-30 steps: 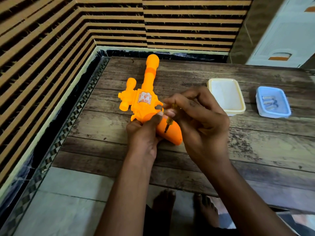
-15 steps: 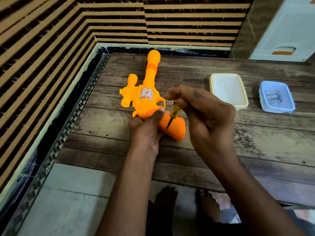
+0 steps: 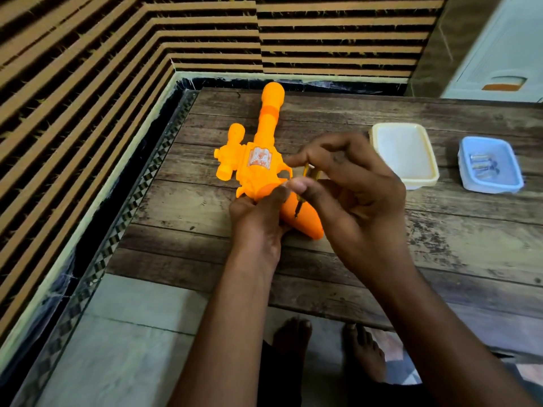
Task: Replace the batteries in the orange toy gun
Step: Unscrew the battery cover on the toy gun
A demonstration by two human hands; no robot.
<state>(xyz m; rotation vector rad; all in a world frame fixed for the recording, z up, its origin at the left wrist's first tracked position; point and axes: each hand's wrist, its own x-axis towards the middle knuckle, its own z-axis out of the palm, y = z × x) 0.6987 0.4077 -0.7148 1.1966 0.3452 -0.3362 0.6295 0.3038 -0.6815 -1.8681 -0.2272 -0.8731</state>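
Note:
The orange toy gun [image 3: 258, 160] lies on the wooden table [image 3: 440, 245], barrel pointing away from me. My left hand [image 3: 258, 221] grips its handle from below, thumb on top. My right hand [image 3: 352, 189] pinches a small yellow-handled screwdriver [image 3: 304, 189] between thumb and fingers. The screwdriver's tip touches the top face of the orange handle. A blue tray [image 3: 491, 164] at the right holds several batteries [image 3: 482, 167].
A white tray [image 3: 404, 154] with nothing visible in it sits between the gun and the blue tray. A striped wall runs along the left and back. The table's near edge ends above the tiled floor, where my bare feet show.
My right hand has rolled slightly on the screwdriver, which stays on the gun's handle. The gun and my left hand have hardly shifted.

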